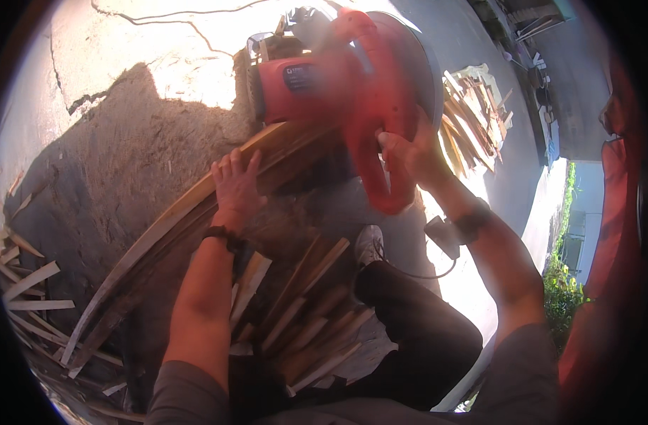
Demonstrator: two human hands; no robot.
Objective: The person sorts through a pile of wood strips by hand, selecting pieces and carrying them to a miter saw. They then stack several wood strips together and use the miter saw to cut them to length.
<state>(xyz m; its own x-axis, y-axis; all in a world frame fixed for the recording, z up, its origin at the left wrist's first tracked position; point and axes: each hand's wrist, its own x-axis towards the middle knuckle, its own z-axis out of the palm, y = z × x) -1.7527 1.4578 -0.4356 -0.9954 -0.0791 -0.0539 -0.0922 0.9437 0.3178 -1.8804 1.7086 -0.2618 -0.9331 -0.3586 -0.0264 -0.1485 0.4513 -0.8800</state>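
A red power saw, apparently a chop saw, stands ahead of me, with a round guard or disc on its right side. My right hand is wrapped around its loop-shaped handle. A long wooden board runs from beneath the saw toward the lower left. On top of this board lies my left hand, fingers stretched and spread, a short way left of the saw. Where the board meets the blade is hidden by the red housing.
Cut wood pieces lie below the saw, near my shoe. More strips are scattered at the far left, and another wood pile sits to the right. Sawdust covers the ground. A cable crosses the floor at the back.
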